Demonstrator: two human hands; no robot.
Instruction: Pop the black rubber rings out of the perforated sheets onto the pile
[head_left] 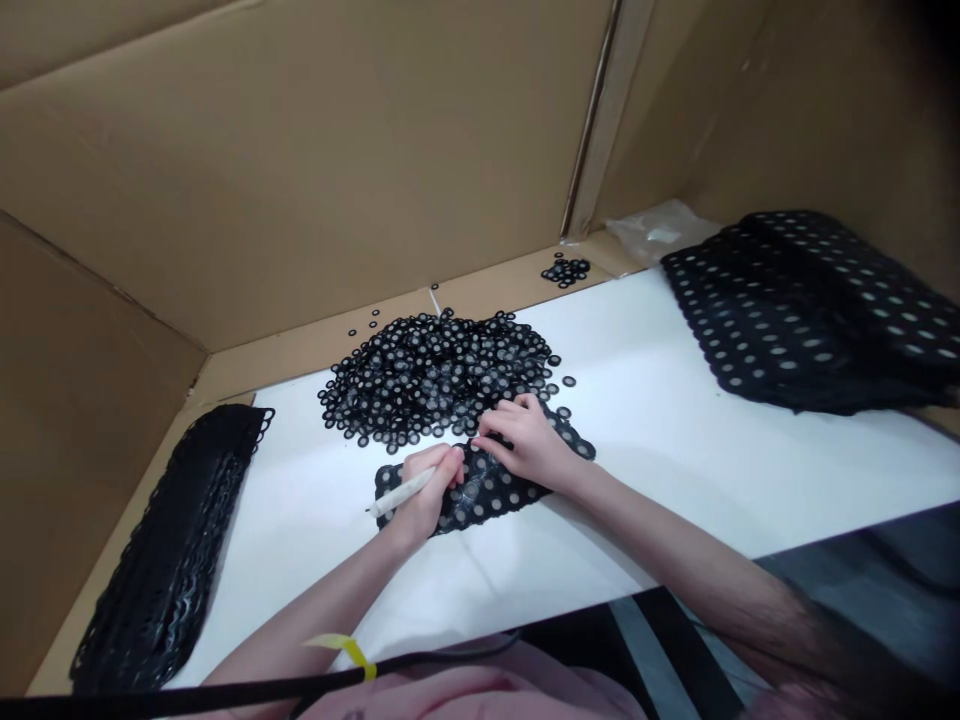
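Note:
A black sheet of joined rings with pale round centres [480, 508] lies flat on the white board in front of me. My left hand [431, 485] is closed around a white pen-like tool [403, 491], whose dark thin end points left. Its fingertips touch the sheet's left half. Over the sheet's far edge, my right hand [525, 440] has its fingers curled and thumb and forefinger pinched together; what lies between them is too small to make out. Just beyond both hands is a large heap of loose black rings [439, 370].
At the left lies a long stack of black sheets [169, 550]. More dotted black sheets [810, 310] are piled at the right. A small group of rings [566, 271] and a clear plastic bag [664, 228] sit by the cardboard wall [360, 160]. A white board [630, 540] covers the work surface.

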